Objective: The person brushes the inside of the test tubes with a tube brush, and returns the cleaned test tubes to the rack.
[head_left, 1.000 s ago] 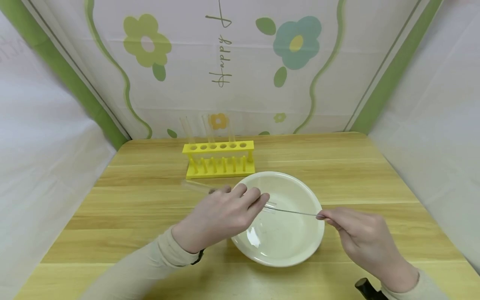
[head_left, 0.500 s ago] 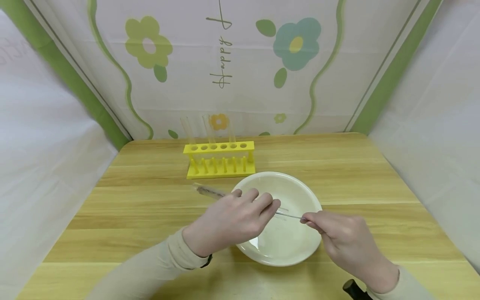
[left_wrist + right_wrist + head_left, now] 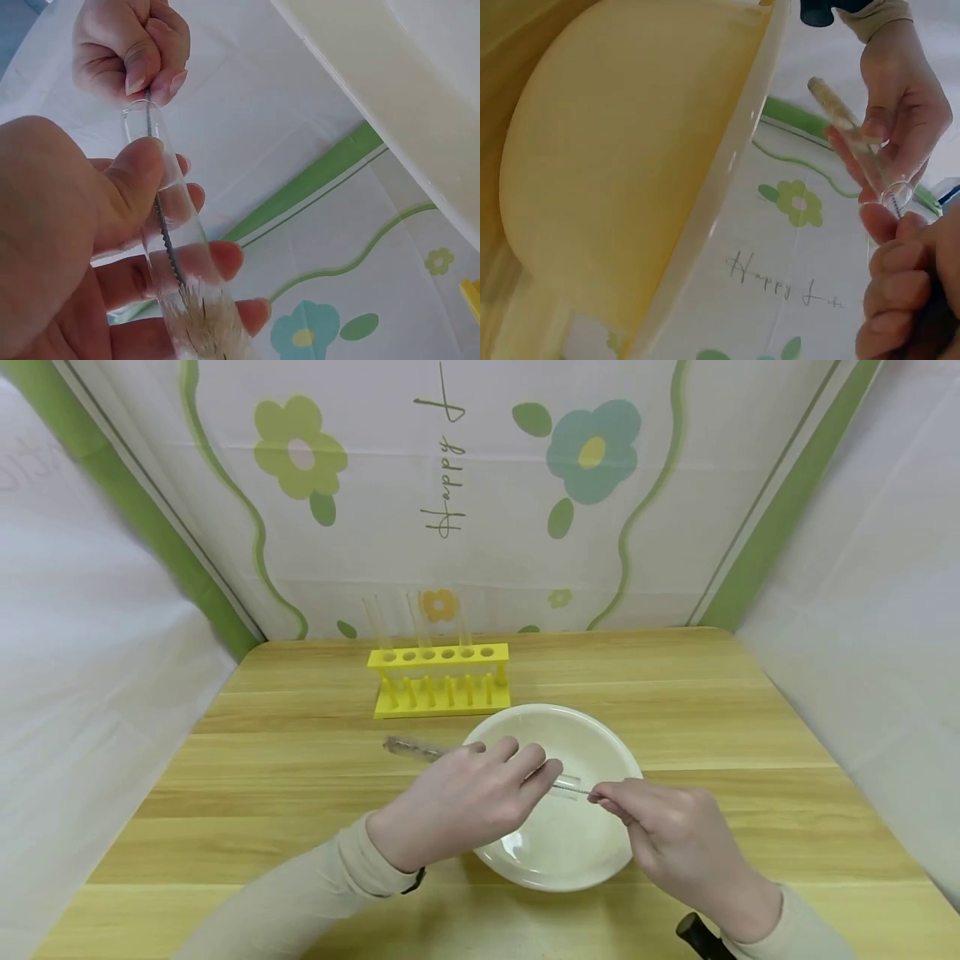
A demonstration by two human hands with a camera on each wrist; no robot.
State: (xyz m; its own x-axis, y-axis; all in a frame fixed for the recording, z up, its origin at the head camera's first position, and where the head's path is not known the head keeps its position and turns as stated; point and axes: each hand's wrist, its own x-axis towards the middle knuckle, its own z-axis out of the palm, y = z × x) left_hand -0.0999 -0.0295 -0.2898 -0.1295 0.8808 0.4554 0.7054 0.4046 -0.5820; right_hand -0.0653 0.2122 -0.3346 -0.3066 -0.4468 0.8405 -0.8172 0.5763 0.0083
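My left hand [image 3: 472, 797] grips a clear glass test tube [image 3: 196, 259], thumb on one side and fingers round the other. Inside the tube sits a test tube brush; its pale bristles [image 3: 206, 322] lie toward the closed end and its twisted wire [image 3: 166, 232] runs out of the mouth. My right hand [image 3: 678, 835] pinches that wire between thumb and fingertips, close to the tube's mouth [image 3: 896, 196]. Both hands are over a white bowl [image 3: 555, 860], with the tube slanting across its left rim in the head view.
A yellow test tube rack [image 3: 442, 706] stands behind the bowl on the wooden table [image 3: 712, 710], bearing three clear tubes [image 3: 420, 618] upright. White cloth walls with printed flowers [image 3: 592, 452] enclose the back and sides.
My right hand has moved left toward the left hand, pushing the brush deeper into the tube. The left hand has shifted slightly right with the tube. Rack and bowl stay put.
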